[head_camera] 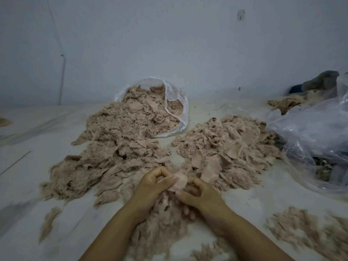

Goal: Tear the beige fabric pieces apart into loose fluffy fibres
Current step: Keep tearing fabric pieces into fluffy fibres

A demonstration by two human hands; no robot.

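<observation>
- head view, only one camera so here goes; the left hand and the right hand both have their fingers curled in, pinching one small flat beige fabric scrap between them, just above the pale grey work surface; looks like it's mid-pull but there's motion blur so I can't tell if it's split yet
- directly under the hands sits a mound of loose fluffy beige fibres; that reads as the finished stuff, and there's another fluffy patch at lower right, plus a few wisps on the left
- still to do, I reckon: the right-hand heap of beige fabric pieces, where flat woven squares are plainly visible; it sits just beyond the hands
- the bigger left-hand beige heap spills out of a clear plastic bag lying on its side; it's a mix of fluff and flat bits, so I honestly can't say which pile it counts as
- a crumpled clear plastic bag at far right holds something dark; can't make it out
- overall guess: a fair way in, plenty left
</observation>
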